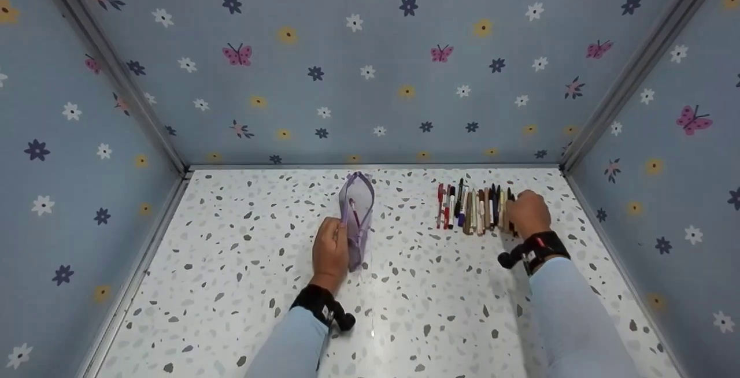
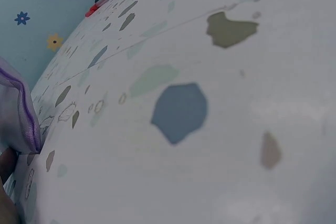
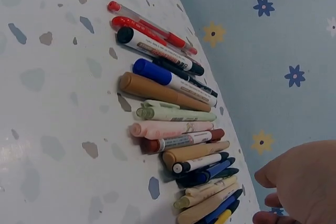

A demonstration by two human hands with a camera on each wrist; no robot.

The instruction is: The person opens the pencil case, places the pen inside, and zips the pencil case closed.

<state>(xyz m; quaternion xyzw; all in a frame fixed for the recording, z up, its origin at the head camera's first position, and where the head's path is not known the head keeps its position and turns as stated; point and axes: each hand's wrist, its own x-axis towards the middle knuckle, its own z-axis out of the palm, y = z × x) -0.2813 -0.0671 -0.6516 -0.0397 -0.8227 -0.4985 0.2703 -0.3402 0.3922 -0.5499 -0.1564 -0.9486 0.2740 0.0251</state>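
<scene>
A sheer purple pencil case (image 1: 368,233) lies with its mouth spread, a red and white pen (image 1: 355,216) inside it. My left hand (image 1: 331,251) grips the case's left edge between thumb and fingers; only a sliver of the purple case (image 2: 29,114) appears in the left wrist view. To the right, several pens and markers (image 1: 462,207) form a side-by-side row. At the right end of this row is my right hand (image 1: 529,214), its fingers bent loosely beside the last pens. In the right wrist view nothing shows between the fingers (image 3: 266,178), though the lower ones are partly cut off.
The white speckled tabletop (image 1: 404,285) carries everything. Blue flowered panels (image 1: 370,66) enclose it at the back and both sides, with a grey metal strip (image 1: 376,166) along the back edge. In the row, red pens (image 3: 152,24) lie at the left end.
</scene>
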